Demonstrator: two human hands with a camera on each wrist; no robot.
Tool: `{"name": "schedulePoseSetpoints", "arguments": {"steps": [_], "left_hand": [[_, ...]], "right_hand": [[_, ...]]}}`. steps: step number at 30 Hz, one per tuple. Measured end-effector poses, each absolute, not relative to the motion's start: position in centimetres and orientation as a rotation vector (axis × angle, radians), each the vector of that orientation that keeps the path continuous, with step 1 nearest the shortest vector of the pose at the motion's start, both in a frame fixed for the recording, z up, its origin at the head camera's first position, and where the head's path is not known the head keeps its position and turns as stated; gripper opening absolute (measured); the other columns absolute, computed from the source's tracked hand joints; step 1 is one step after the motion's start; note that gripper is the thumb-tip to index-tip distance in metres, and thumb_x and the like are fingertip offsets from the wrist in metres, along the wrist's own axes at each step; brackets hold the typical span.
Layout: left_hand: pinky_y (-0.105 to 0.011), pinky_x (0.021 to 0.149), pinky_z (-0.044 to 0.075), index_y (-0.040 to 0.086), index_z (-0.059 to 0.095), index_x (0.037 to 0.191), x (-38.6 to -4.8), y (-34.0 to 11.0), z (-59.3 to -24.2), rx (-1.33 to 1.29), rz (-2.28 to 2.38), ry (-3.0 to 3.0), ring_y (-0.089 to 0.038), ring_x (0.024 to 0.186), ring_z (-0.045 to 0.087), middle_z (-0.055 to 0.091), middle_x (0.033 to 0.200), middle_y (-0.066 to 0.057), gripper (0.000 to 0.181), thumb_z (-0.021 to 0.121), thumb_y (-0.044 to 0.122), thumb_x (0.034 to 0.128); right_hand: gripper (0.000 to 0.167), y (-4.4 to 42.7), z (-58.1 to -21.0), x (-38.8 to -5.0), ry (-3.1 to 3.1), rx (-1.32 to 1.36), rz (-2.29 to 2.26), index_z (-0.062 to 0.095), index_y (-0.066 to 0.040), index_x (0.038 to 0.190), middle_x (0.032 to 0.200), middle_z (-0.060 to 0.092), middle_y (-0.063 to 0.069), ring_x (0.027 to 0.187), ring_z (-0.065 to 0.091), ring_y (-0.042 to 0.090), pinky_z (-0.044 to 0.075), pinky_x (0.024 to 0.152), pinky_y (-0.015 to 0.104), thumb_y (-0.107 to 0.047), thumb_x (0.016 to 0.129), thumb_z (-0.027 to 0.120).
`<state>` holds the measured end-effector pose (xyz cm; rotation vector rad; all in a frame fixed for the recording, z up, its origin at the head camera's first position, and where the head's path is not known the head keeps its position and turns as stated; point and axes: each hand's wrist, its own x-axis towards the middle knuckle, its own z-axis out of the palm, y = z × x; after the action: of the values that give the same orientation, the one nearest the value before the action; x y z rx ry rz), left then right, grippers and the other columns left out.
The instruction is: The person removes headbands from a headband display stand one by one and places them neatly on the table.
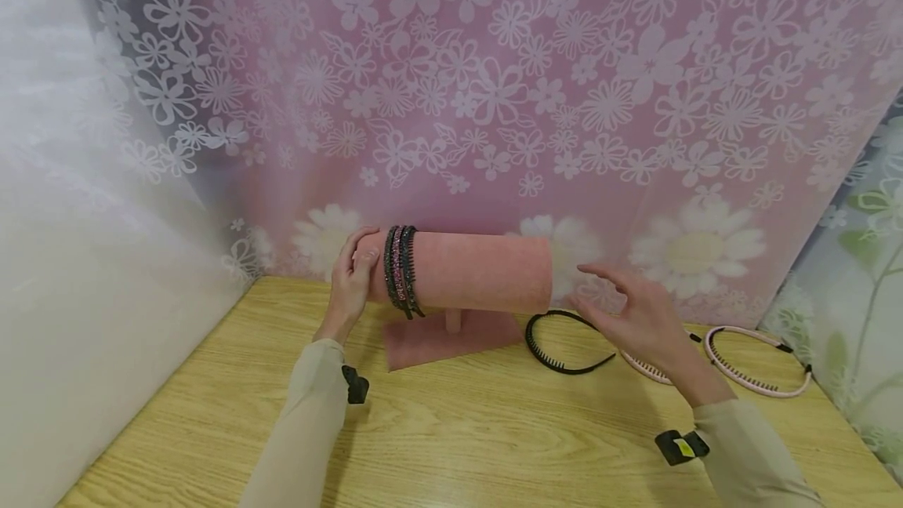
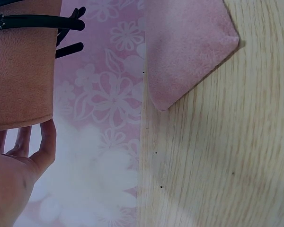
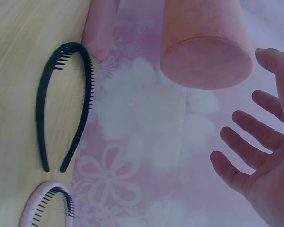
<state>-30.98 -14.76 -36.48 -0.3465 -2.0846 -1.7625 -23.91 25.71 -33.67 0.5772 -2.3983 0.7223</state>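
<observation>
A pink velvety cylinder lies level on a short post over a pink base. Several dark, glittery headbands, one with pink stones, circle its left part. The left hand grips the cylinder's left end; in the left wrist view that hand has its fingers against the end's edge. To the right of the cylinder, the right hand hovers with spread, slightly bent fingers and holds nothing. The right wrist view shows the right hand apart from the cylinder's round end.
On the wooden table, a black toothed headband lies right of the base. Pink headbands lie farther right, one partly behind the right forearm. A flowered pink curtain hangs behind; whitish sheeting stands at the left.
</observation>
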Motion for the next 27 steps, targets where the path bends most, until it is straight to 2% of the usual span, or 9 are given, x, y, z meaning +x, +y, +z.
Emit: {"name": "schedulePoseSetpoints", "arguments": {"steps": [2, 6, 13, 20, 27], "left_hand": [[-0.05, 0.104, 0.045, 0.017, 0.052, 0.147, -31.0, -14.8, -36.5, -0.348, -1.762, -2.085, -0.033, 0.122, 0.057, 0.049, 0.155, -0.008, 0.042, 0.048, 0.029, 0.1068], [-0.051, 0.105, 0.045, 0.013, 0.051, 0.148, -31.0, -14.8, -36.5, -0.355, -1.762, -2.085, -0.034, 0.122, 0.057, 0.049, 0.155, -0.009, 0.044, 0.048, 0.028, 0.1069], [-0.051, 0.108, 0.043, 0.016, 0.052, 0.146, -31.0, -14.7, -36.4, -0.37, -1.735, -2.082, -0.034, 0.125, 0.055, 0.049, 0.155, -0.011, 0.041, 0.048, 0.027, 0.1067], [-0.039, 0.094, 0.048, 0.01, 0.049, 0.147, -31.1, -14.7, -36.5, -0.387, -1.732, -2.074, -0.025, 0.11, 0.058, 0.053, 0.146, -0.017, 0.044, 0.049, 0.026, 0.1063], [-0.034, 0.091, 0.048, 0.007, 0.049, 0.147, -31.0, -14.8, -36.5, -0.382, -1.734, -2.067, -0.02, 0.107, 0.057, 0.053, 0.144, -0.016, 0.045, 0.05, 0.025, 0.1057]], "right_hand": [[0.049, 25.4, -33.3, -24.0, -2.41, 0.585, 0.748, 0.066, -0.016, 0.134, 0.13, 0.07, 0.012, 0.115, 0.067, 0.033, 0.052, 0.091, 0.057, -0.028, 0.088, 0.081], [0.055, 24.7, -32.5, -24.2, -2.441, 0.608, 0.773, 0.062, -0.018, 0.14, 0.139, 0.065, 0.01, 0.129, 0.059, 0.036, 0.048, 0.1, 0.06, -0.031, 0.089, 0.08], [0.059, 23.4, -31.5, -24.7, -2.423, 0.691, 0.796, 0.061, -0.015, 0.141, 0.145, 0.061, 0.014, 0.136, 0.053, 0.039, 0.044, 0.106, 0.062, -0.027, 0.088, 0.082], [0.057, 21.9, -30.8, -25.4, -2.388, 0.756, 0.711, 0.063, -0.014, 0.139, 0.142, 0.063, 0.011, 0.134, 0.057, 0.035, 0.045, 0.109, 0.057, -0.029, 0.087, 0.082], [0.057, 20.3, -30.5, -26.1, -2.338, 0.828, 0.732, 0.065, -0.011, 0.136, 0.141, 0.064, 0.01, 0.134, 0.057, 0.032, 0.044, 0.111, 0.054, -0.027, 0.085, 0.084]]}}
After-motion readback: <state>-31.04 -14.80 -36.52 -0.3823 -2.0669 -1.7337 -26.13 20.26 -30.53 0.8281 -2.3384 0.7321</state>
